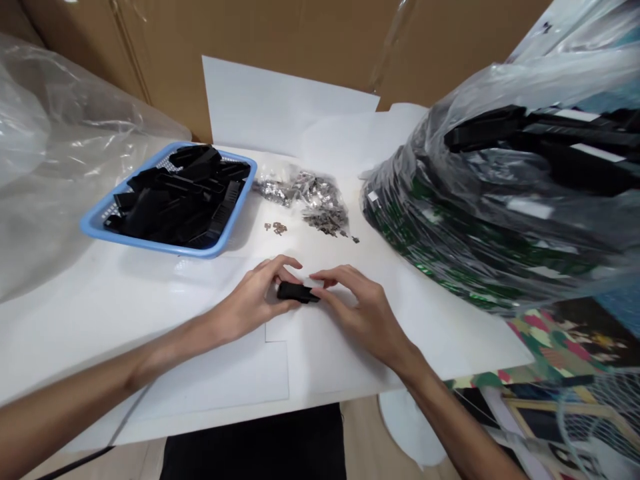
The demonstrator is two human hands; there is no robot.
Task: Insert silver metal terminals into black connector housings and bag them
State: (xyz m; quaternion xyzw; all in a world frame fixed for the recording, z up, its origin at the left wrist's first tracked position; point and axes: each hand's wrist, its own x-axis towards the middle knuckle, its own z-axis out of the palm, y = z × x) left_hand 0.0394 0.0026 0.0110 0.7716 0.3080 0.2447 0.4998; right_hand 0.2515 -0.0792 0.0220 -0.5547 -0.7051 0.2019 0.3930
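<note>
- While our left hand (263,293) pinches the left end of a black part (295,292) between thumb and fingers, our right hand (355,293) pinches at its right end with thumb and forefinger.
- We hold it near us, over the white table (350,363).
- Far left we see a blue basket (150,247), and beyond our hands small metal pieces (279,228).

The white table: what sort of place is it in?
Probably a workshop, judging by the blue plastic basket of black parts, the small silvery pieces and the stuffed clear plastic bag.
</note>
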